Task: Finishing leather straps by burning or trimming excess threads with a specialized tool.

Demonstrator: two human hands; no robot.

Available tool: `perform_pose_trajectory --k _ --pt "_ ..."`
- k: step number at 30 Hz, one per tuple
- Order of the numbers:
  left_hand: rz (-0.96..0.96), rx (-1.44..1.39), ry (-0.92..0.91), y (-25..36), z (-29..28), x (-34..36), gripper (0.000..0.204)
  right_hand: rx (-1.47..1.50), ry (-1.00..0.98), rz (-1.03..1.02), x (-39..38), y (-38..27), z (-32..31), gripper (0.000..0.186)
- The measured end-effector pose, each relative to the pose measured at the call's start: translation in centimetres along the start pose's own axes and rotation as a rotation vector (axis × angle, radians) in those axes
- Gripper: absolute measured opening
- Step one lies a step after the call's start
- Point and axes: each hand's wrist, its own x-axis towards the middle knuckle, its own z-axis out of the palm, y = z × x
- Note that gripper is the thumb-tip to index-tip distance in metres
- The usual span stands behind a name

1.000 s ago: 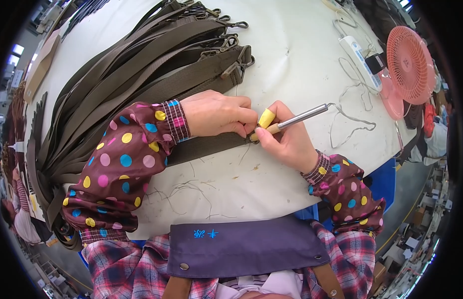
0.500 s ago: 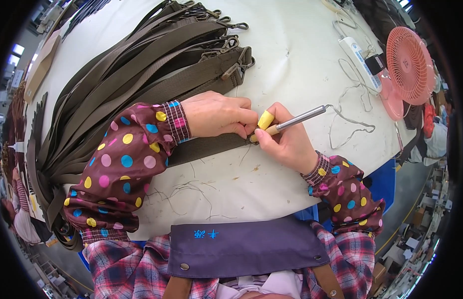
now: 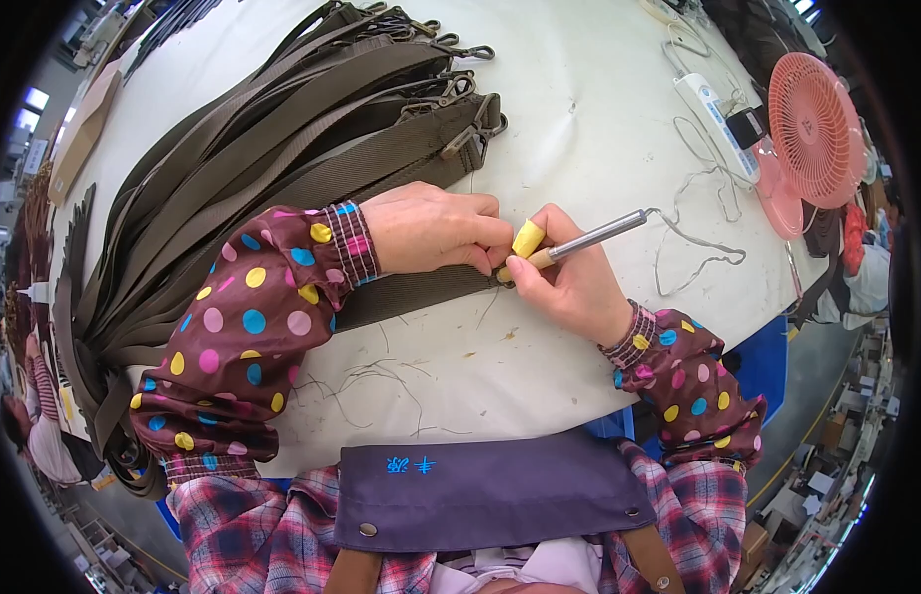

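Note:
My left hand [image 3: 436, 228] is closed with its fingertips at the end of a dark olive webbing strap [image 3: 411, 294], pressed against the table. My right hand [image 3: 574, 287] grips a pen-like tool [image 3: 601, 236] with a tan handle and a metal barrel; the barrel points up and to the right. A yellow finger cover [image 3: 527, 238] sits on my right index finger. Both hands' fingertips nearly meet over the strap's end, and they hide what lies between them. Other olive straps [image 3: 253, 129] with metal snap hooks [image 3: 472, 134] are heaped beyond and left of my left arm.
On the white table [image 3: 540, 396] lie loose thread ends [image 3: 366, 381]. At the right stand a pink fan [image 3: 815, 129] and a white power strip [image 3: 716, 127], with a thin grey cord [image 3: 703, 243] near the tool. A blue bin [image 3: 763, 366] is below the table's right edge.
Both hands, the strap and the tool keep their places. My left sleeve has shifted very slightly.

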Motion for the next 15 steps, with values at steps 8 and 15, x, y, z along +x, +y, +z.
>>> perform_pose_trajectory --k 8,15 --pt "-0.141 -0.057 0.069 0.8 -0.3 -0.7 0.013 0.050 0.010 0.000 0.0 -0.2 0.1 0.017" --pt "-0.228 0.015 0.299 1.8 1.4 -1.9 0.014 0.048 0.084 -0.043 1.1 -0.3 0.0 0.017"
